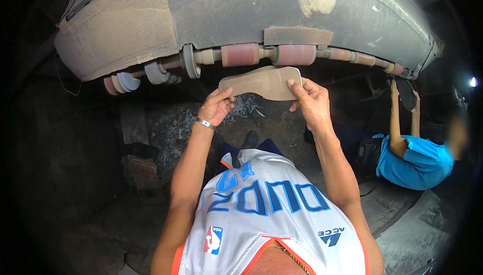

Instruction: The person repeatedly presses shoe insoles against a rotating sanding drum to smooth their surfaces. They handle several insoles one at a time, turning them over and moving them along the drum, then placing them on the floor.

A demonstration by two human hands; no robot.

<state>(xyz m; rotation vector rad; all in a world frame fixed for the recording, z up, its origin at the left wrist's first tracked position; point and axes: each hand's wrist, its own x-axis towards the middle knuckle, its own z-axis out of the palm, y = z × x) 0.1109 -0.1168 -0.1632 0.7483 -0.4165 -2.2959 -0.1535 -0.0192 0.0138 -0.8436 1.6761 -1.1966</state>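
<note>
Sole-shaped tan sheet [259,84]: held just below 2 wide red rollers [296,55]. Left hand [217,108] pinches its left end; right hand [313,100] pinches its right end, thumb on top. Upper edge lies near the rollers; contact cannot be told. Progress, judged: outline already shaped, edge work probably under way; amount left unreadable.

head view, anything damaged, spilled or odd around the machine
Yes. The grey hood has a ragged pale patch right of its middle, unlike the darker surface around it, perhaps worn. Grey scraps lie strewn on the floor below, like spilled waste. The sole-shaped piece between left hand and right hand shows no clear damage.
</note>
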